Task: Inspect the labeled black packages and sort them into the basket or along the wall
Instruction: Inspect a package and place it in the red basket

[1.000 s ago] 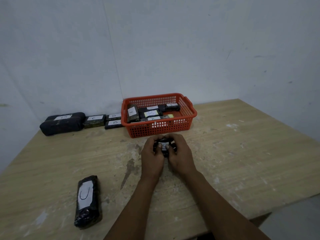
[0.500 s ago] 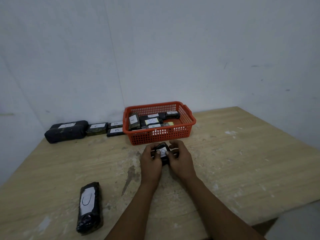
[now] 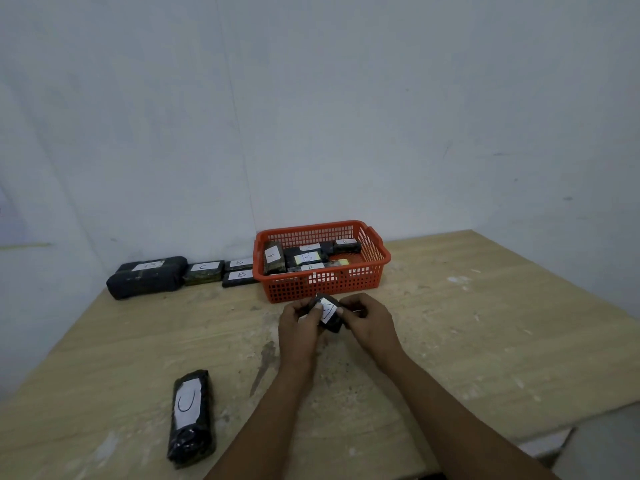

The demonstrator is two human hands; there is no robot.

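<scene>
Both hands hold one small black package point(image 3: 330, 315) with a white label, just in front of the orange basket point(image 3: 322, 284). My left hand point(image 3: 298, 325) grips its left side and my right hand point(image 3: 367, 321) grips its right side. The package is tilted, label facing up. The basket holds several labeled black packages point(image 3: 306, 257). A longer black package point(image 3: 190, 417) marked with a C lies on the table at the near left.
Along the wall left of the basket sit a large black bundle point(image 3: 147, 277), a package marked C point(image 3: 203, 271) and two marked B point(image 3: 240, 273). The wooden table point(image 3: 485, 323) ends near the right and front edges.
The package has been turned between my hands, so its label now stands tilted. The camera has tipped upward a little; the hands stay in front of the basket.
</scene>
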